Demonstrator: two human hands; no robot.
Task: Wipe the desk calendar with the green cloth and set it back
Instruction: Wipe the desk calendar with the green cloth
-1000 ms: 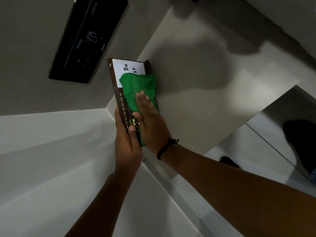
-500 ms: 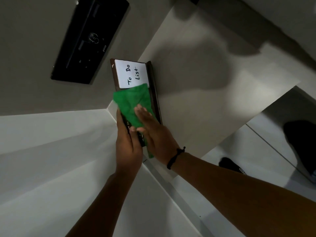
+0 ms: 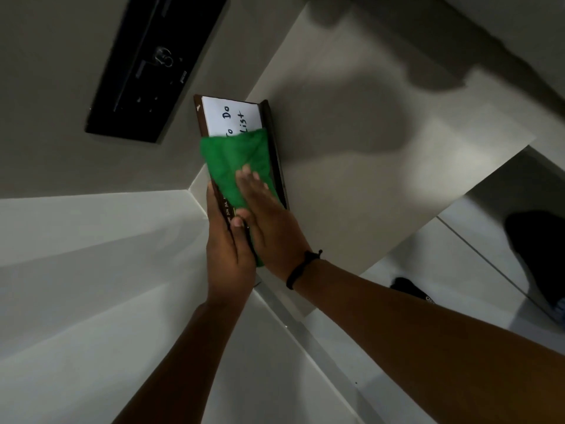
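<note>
While left hand (image 3: pixel 227 252) grips one calendar (image 3: pixel 232 117) | right hand (image 3: pixel 269 228) flattens one cloth (image 3: pixel 235 160)

Left hand (image 3: pixel 227 255) seems curled in a grip; right hand (image 3: pixel 269 221) pressed flat.

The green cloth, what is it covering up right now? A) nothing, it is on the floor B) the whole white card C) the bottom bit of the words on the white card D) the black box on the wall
C: the green cloth, pressed flat by the right hand, overlaps the lower edge of the white card on the desk calendar, hiding part of the handwritten "To Do List" while the upper part shows.
</note>
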